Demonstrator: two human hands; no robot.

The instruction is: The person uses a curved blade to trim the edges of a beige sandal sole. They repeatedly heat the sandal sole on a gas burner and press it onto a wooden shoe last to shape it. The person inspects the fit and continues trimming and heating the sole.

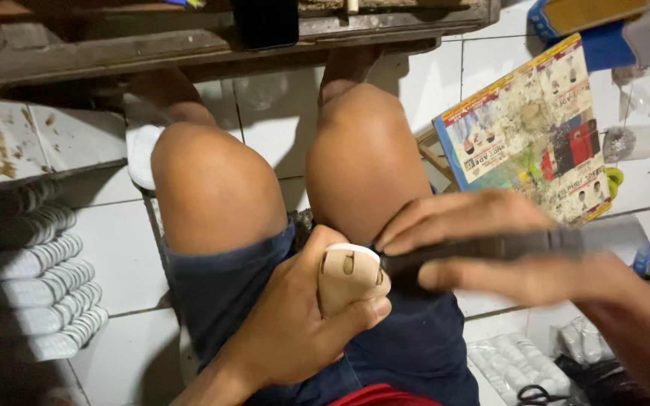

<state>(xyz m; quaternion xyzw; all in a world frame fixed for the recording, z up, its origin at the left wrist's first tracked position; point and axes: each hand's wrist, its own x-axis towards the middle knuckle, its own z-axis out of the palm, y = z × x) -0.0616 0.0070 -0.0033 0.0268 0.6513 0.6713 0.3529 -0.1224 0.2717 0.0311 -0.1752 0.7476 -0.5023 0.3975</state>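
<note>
The scene is moderately lit, with soft light falling from above onto the knees [220,188] and the white floor tiles [114,248], which look bright and slightly washed out at the right edge. The space under the wooden bench [189,45] is dim, and shadows pool between the legs and along the left border, where the stacked white pieces [39,278] fade into darkness. The right hand [490,248] and the dark tool [483,246] it holds are smeared by motion blur. The left hand [302,323] and the beige piece [349,277] are sharper. The corners show softness and mild stretching.
</note>
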